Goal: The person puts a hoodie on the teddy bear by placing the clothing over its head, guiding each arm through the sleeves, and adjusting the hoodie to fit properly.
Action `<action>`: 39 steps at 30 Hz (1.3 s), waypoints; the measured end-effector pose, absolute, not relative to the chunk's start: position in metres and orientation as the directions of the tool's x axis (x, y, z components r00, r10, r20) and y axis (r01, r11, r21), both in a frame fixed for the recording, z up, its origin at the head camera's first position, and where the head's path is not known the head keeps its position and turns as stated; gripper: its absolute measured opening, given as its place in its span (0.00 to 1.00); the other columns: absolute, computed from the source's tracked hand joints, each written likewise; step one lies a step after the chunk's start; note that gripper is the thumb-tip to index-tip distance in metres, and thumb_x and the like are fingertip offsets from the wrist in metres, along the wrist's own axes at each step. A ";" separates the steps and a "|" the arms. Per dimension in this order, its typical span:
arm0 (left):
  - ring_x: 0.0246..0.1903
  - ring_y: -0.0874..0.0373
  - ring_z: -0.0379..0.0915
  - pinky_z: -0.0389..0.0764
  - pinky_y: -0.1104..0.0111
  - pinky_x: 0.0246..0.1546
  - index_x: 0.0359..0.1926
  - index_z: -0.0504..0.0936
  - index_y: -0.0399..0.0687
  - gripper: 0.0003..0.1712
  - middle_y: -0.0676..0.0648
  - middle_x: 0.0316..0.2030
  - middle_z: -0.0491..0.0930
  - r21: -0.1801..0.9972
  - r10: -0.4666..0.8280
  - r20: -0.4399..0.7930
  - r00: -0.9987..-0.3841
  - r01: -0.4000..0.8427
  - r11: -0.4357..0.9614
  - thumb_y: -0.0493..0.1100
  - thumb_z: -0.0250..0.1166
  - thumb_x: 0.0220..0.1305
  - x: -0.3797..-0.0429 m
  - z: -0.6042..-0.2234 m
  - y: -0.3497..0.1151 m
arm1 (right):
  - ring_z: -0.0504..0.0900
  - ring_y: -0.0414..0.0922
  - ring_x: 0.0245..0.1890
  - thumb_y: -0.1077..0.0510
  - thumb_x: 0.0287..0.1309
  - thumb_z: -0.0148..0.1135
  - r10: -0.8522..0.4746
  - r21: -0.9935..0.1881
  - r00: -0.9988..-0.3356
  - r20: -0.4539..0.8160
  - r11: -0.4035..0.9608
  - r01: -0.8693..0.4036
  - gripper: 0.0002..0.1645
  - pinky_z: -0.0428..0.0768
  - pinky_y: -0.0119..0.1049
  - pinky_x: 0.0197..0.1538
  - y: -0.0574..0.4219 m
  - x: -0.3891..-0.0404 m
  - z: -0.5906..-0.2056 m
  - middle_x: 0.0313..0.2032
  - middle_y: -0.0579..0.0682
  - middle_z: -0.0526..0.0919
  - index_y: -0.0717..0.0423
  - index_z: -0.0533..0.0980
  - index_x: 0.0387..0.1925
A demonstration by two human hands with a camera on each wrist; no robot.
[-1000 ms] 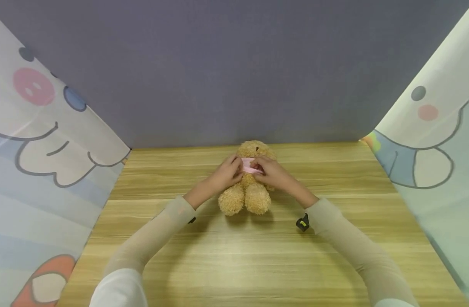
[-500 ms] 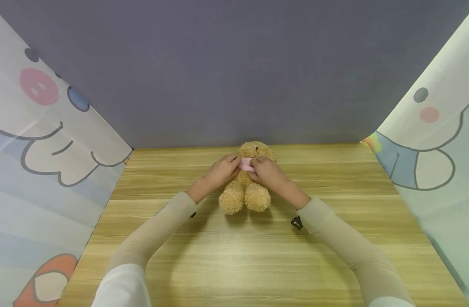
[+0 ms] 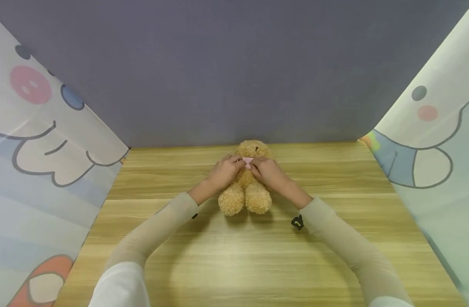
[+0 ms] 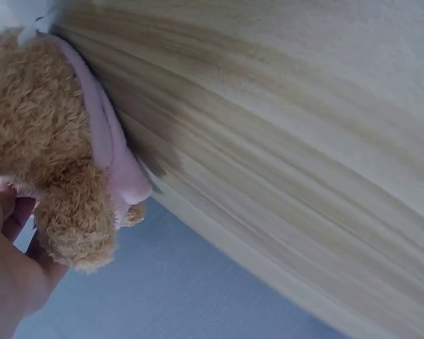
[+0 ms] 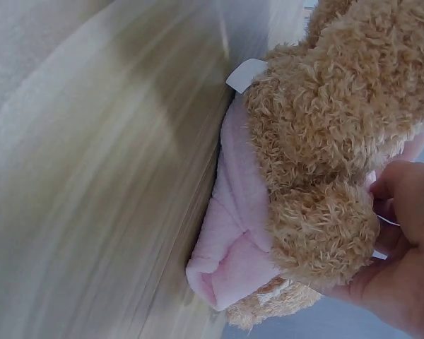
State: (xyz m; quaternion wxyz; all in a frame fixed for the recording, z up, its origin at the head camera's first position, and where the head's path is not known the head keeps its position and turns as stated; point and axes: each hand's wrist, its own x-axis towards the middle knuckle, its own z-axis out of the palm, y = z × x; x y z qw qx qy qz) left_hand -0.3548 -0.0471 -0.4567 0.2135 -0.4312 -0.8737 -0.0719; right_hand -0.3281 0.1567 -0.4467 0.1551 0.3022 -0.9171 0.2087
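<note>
A tan, curly-furred teddy bear [image 3: 245, 199] lies on its back on the wooden table, legs toward the person. A pink cloth [image 3: 247, 162] crosses its chest just below the head. Along the bear's side, the pink cloth [image 4: 124, 173] also runs between its back and the table. My left hand [image 3: 225, 171] pinches the cloth at the left of the chest, its fingers curled in the left wrist view. From the other side my right hand [image 3: 269, 172] pinches the cloth, thumb and fingers close together. The bear's arms are largely hidden under the hands.
A white tag [image 5: 246, 75] sticks out at the bear's side. Behind the wooden table [image 3: 234, 260] rises a dark grey panel [image 3: 249, 72], close to the bear's head. Cartoon-printed curtains [image 3: 38, 162] hang along both sides.
Both hands have drawn closer together over the chest, so less pink cloth shows between them. The right hand's fingers have flattened over the cloth. The bear stays in place.
</note>
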 end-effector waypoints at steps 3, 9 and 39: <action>0.40 0.48 0.80 0.85 0.61 0.40 0.44 0.85 0.43 0.06 0.46 0.42 0.82 -0.032 0.714 0.442 -0.543 0.786 0.618 0.33 0.62 0.71 -0.355 -0.454 -0.047 | 0.73 0.45 0.22 0.64 0.69 0.55 -0.489 -0.274 -0.758 0.431 0.730 -0.626 0.11 0.77 0.38 0.27 0.157 -0.328 -0.448 0.25 0.54 0.80 0.64 0.79 0.30; 0.39 0.50 0.76 0.80 0.60 0.44 0.42 0.79 0.40 0.05 0.45 0.41 0.77 0.035 0.767 0.386 -0.513 0.839 0.544 0.36 0.57 0.75 -0.359 -0.458 -0.051 | 0.75 0.46 0.23 0.64 0.65 0.61 -0.533 -0.219 -0.729 0.431 0.722 -0.657 0.06 0.79 0.38 0.27 0.154 -0.325 -0.450 0.26 0.54 0.78 0.65 0.77 0.33; 0.25 0.49 0.77 0.78 0.59 0.21 0.46 0.72 0.42 0.09 0.43 0.32 0.78 0.240 0.439 0.111 -0.891 0.453 0.858 0.44 0.57 0.74 -0.370 -0.464 -0.056 | 0.81 0.52 0.37 0.65 0.58 0.67 -0.571 -0.104 -0.814 -0.108 0.820 -0.562 0.13 0.82 0.44 0.44 0.113 -0.334 -0.407 0.39 0.56 0.82 0.62 0.78 0.46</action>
